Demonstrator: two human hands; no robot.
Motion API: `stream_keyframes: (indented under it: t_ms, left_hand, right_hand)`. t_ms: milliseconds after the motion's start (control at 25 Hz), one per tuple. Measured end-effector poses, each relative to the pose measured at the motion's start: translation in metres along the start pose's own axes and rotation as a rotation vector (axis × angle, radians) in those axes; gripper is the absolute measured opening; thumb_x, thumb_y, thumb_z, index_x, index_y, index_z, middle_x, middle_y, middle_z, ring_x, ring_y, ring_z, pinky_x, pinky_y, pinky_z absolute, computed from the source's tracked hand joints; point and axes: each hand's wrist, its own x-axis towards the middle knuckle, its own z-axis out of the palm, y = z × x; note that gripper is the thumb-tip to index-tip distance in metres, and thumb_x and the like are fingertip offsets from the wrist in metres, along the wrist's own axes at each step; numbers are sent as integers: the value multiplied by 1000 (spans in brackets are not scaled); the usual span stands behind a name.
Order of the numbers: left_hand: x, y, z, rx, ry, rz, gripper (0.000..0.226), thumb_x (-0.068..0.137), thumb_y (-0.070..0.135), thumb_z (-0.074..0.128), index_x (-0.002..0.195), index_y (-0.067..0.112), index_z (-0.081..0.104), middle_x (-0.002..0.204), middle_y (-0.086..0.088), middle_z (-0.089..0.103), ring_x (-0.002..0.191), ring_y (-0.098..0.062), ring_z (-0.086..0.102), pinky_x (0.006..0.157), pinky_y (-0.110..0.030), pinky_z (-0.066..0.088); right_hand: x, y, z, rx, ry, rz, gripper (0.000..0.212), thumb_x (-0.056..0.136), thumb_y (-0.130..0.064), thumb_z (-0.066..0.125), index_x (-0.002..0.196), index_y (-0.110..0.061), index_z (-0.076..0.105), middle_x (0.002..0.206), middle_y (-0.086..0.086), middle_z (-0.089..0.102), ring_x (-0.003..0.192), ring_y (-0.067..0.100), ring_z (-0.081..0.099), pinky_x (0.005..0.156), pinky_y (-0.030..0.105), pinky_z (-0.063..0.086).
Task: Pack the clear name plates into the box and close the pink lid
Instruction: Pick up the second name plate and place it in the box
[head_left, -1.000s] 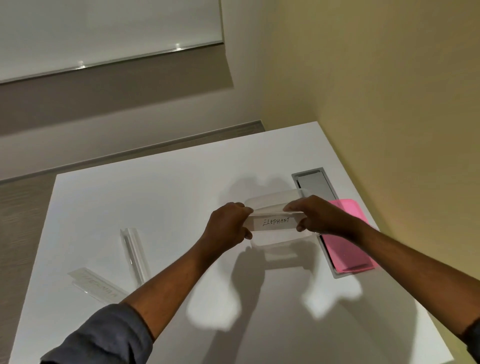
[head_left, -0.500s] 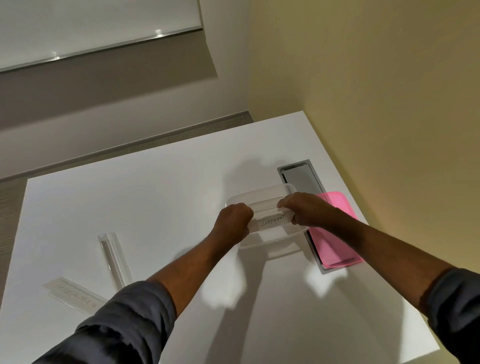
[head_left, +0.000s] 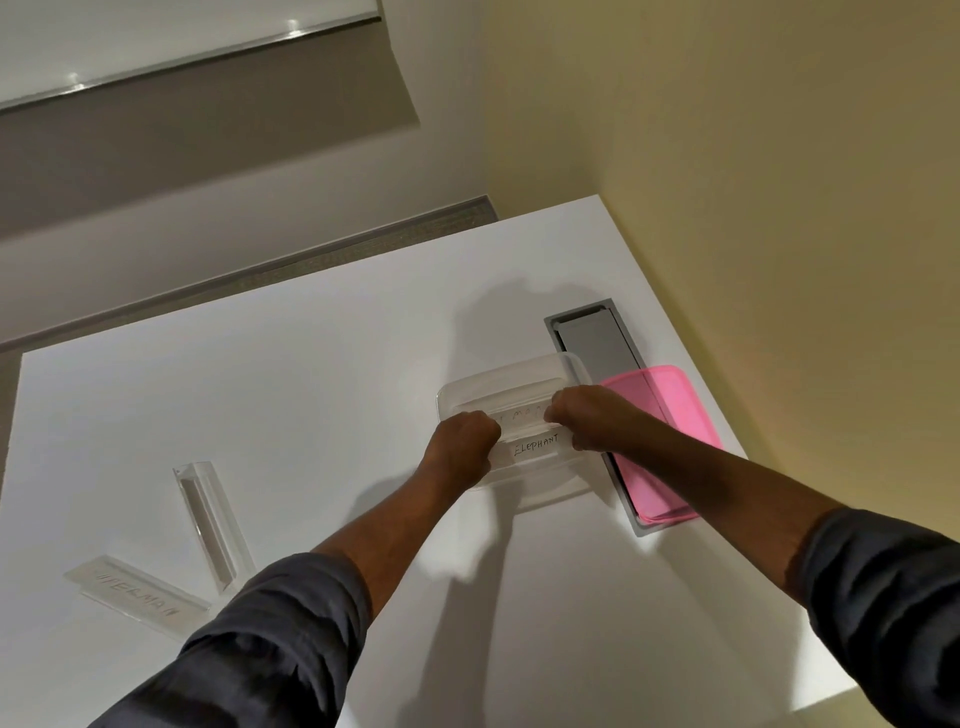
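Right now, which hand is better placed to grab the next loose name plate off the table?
Left. The two loose plates lie on the left hand's side; the right hand sits by the pink lid.

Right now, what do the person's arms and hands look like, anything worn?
Both hands are bare: left hand, right hand, with no gloves. I can make out no rings or watch. Each arm wears a dark grey-blue sleeve, left sleeve and right sleeve, pushed up so the forearms are uncovered.

"ELEPHANT" handwritten on name plate (head_left: 536, 447) in the box (head_left: 498, 384). Plate behind it (head_left: 522, 415), at 12 o'clock: partial "MA", rest unreadable. Loose plate (head_left: 137, 592) at 8 o'clock on counter (head_left: 311, 364): lettering blurred.
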Motion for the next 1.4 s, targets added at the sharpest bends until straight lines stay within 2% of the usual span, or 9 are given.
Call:
stream_keyframes:
  t_ms: [320,480,680,800,920,1080,1160,1240,1400]
  left_hand:
    - [8,4,10,54,-51,10,28,92,7,78,120,5,75,125,-13,73,116,-35,73,95,-43,63]
    - [9,4,13,80,-46,15,28,94,5,74,122,5,74,126,-13,72,116,-34,73,95,-43,63]
    - [10,5,16,111,-35,7,31,94,3,75,124,6,73,126,-12,71,117,-34,73,94,-43,64]
    - [10,6,18,122,-26,14,32,92,3,78,124,6,72,124,-12,72,115,-34,74,93,-43,64]
    - [8,6,15,90,-1,20,32,93,9,78,124,5,72,124,-13,72,115,-35,74,91,-44,65]
    - [-6,0,1,-105,159,-9,32,99,22,75,127,9,68,124,-11,71,115,-32,71,89,-45,62]
    - [-20,-7,-7,-274,305,-55,31,102,25,72,129,11,69,122,-8,73,112,-31,71,90,-46,60]
    - [-40,-16,-14,-455,441,-124,24,103,25,70,123,13,74,111,-5,77,104,-28,73,88,-46,59]
    - [-85,-41,-20,-651,505,-241,19,103,28,69,114,17,80,94,2,81,89,-20,75,83,-42,62]
  right_hand:
    - [11,0,9,-128,-64,-26,29,84,2,74,111,-8,72,111,8,71,103,25,70,81,32,58]
    - [13,-1,14,-168,-57,-38,26,85,1,72,109,-8,71,110,9,70,104,26,69,83,36,59]
    - [12,-3,18,-172,2,-47,27,88,2,69,113,-6,71,110,10,72,103,25,70,74,30,47]
    - [11,-4,18,-155,37,-37,25,90,3,66,112,-7,72,107,10,72,101,25,70,73,30,48]
    - [9,-4,18,-110,57,-15,25,88,1,68,111,-8,72,103,8,72,96,23,70,71,27,42]
    - [5,-7,9,21,138,55,32,84,-8,80,116,-10,74,105,6,74,95,23,72,73,28,51]
    - [1,-13,-1,106,196,92,35,86,-11,82,120,-11,75,112,8,76,99,24,74,82,34,59]
    - [-4,-28,-11,212,250,117,35,90,-18,80,124,-11,75,119,10,76,106,27,74,91,42,60]
    - [-8,-80,-27,306,362,129,26,95,-31,74,115,-15,77,106,5,77,92,25,71,81,38,59]
